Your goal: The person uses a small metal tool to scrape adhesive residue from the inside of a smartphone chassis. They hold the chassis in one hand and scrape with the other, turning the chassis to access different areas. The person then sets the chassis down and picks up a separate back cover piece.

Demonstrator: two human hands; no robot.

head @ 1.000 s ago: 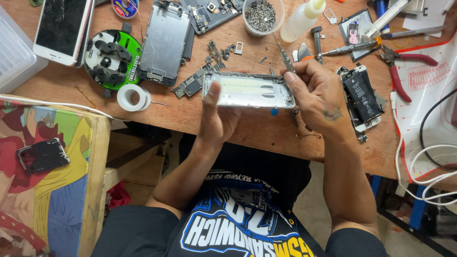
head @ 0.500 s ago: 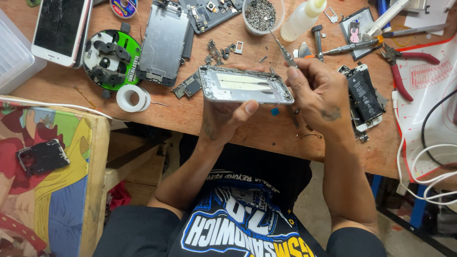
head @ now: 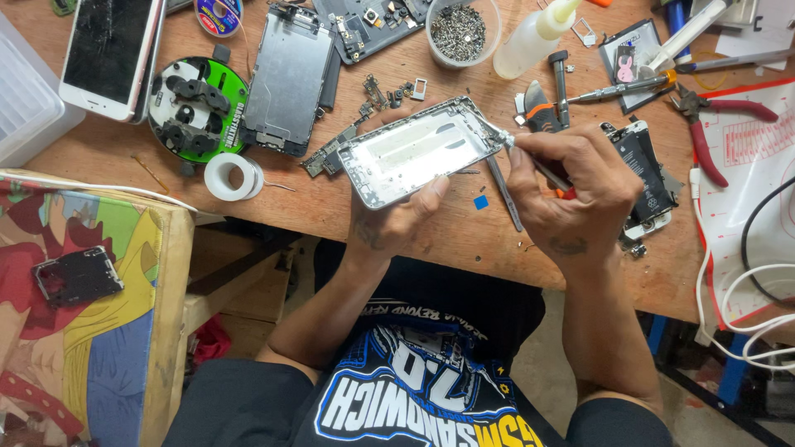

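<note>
So right in the middle of the frame the left hand [head: 396, 219] has a silver phone housing [head: 418, 151] clamped between thumb and fingers, tilted with its right end higher, held just above the wooden table [head: 315, 207]; the right hand [head: 571, 186] is closed around a thin screwdriver [head: 530, 161] whose tip touches the upper right corner of the housing; a pair of grey tweezers [head: 503, 192] lies on the table just beside that hand, with a small blue square [head: 481, 201] next to it; at the upper left there's a white phone with a cracked screen [head: 109, 51] and a round green and black holder [head: 197, 108] near it, plus a roll of white tape [head: 231, 175] lower down; a detached display panel [head: 289, 79] sits left of centre at the top; a clear cup of screws [head: 464, 31] and a white squeeze bottle [head: 534, 37] are top centre; red-handled pliers [head: 708, 124] lie on the right, and another opened phone with its battery showing [head: 644, 170] is partly under the right hand; white cables [head: 745, 314] curl at the right edge.
</note>
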